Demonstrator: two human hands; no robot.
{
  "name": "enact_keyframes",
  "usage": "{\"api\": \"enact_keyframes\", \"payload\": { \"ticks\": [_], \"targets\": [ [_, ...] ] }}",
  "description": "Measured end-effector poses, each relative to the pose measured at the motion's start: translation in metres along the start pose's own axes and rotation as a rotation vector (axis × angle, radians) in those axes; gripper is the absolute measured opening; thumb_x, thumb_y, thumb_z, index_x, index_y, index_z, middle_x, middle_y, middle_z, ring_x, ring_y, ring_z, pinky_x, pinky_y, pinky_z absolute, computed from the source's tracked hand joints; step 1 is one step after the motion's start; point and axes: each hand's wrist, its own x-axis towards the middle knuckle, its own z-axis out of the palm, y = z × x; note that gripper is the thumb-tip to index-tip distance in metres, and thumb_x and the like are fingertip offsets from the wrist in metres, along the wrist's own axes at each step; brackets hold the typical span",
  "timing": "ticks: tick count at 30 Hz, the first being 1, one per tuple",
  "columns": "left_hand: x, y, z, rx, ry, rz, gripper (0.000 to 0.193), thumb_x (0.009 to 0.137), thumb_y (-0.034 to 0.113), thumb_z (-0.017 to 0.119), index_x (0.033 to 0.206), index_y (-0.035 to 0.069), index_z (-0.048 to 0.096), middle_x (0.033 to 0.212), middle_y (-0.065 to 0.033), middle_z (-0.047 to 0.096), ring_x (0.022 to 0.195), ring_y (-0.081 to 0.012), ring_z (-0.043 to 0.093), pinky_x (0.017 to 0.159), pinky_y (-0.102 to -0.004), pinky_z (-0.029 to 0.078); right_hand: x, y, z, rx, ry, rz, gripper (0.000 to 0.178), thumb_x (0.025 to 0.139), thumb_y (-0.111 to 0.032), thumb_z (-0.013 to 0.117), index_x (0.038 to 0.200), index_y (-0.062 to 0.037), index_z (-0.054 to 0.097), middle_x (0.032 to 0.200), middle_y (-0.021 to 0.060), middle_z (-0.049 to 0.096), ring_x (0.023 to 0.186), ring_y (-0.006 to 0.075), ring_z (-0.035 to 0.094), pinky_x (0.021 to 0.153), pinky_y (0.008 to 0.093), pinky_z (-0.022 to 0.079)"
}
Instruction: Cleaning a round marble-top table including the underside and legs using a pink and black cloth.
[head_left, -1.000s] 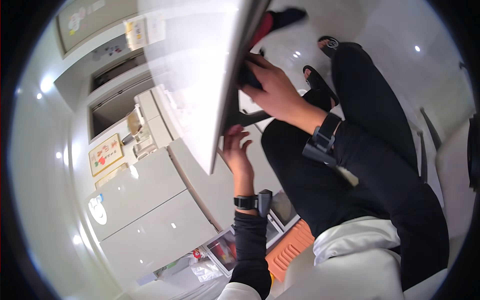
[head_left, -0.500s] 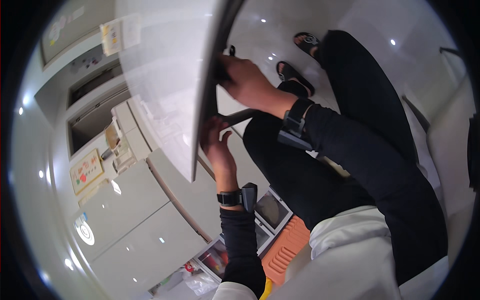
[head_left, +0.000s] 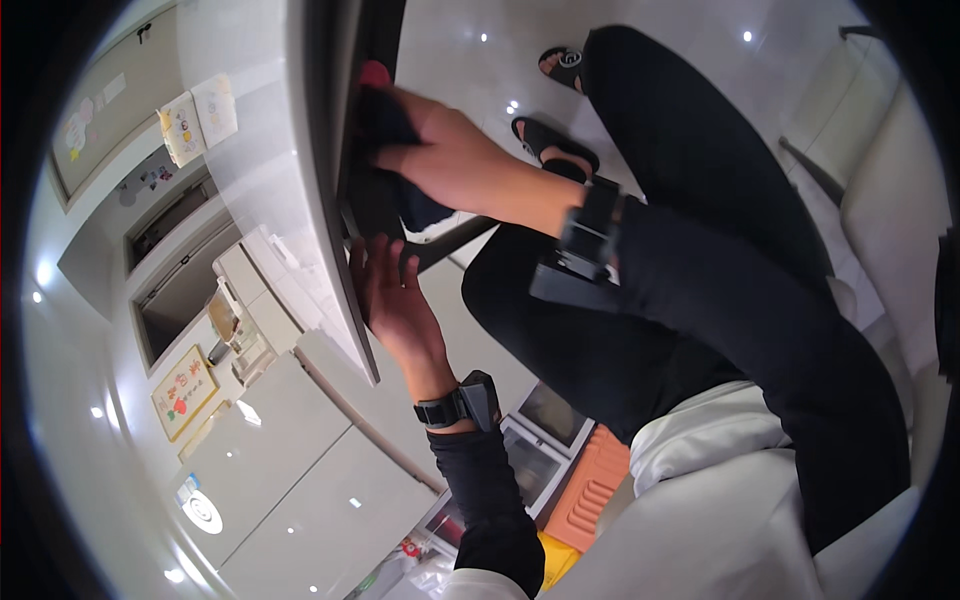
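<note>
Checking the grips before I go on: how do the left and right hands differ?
The right hand grips a dark item; the left hand shows nothing in its grasp. The left hand is loosely open by the edge of the white tabletop; the right hand is bent around the item. Both wrists bear black bands.

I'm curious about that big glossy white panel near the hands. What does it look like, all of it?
The white panel has a smooth, shiny face with hazy reflections and a greyish rim; its exact material is unclear. Seen at a sharp slant, it runs off the picture's top and narrows to a corner below. Dark framing shows along its right side. The left hand has its fingertips at the lower rim; whether they touch it is hard to tell.
</note>
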Motion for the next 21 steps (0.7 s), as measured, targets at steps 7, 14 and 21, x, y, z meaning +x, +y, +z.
{"api": "enact_keyframes", "payload": {
  "ticks": [7,14,21],
  "targets": [
    [0.017,-0.002,0.049,-0.505,-0.18,0.058,0.054,0.106,0.034,0.054,0.153,0.008,0.045,0.161,-0.0135,0.043,0.146,-0.0301,0.042,0.122,-0.0451,0.032,0.045,-0.128,-0.075,0.281,0.022,0.235,0.04,0.09,0.0,0.065,0.13,-0.0004,0.059,0.119,0.0114,0.07,0.106,0.023,0.071,0.096,0.0366,0.058],
    [0.042,-0.008,0.061,-1.15,-0.095,-0.107,0.048,0.1,0.017,0.067,0.143,0.003,0.051,0.144,-0.0141,0.058,0.132,-0.0272,0.056,0.114,-0.0407,0.049,0.081,-0.153,-0.083,0.17,-0.056,0.506,0.051,0.082,0.008,0.065,0.133,0.0042,0.055,0.119,0.0162,0.067,0.109,0.0268,0.067,0.097,0.0401,0.056],
    [0.03,-0.01,0.081,-1.217,-0.067,-0.152,0.045,0.1,0.024,0.068,0.139,0.006,0.056,0.141,-0.0092,0.059,0.13,-0.0247,0.056,0.116,-0.0413,0.044,0.092,-0.133,-0.084,0.051,-0.099,0.663,0.054,0.079,0.016,0.068,0.131,0.0037,0.056,0.122,0.017,0.065,0.112,0.03,0.066,0.097,0.0431,0.057]
  ]
}}
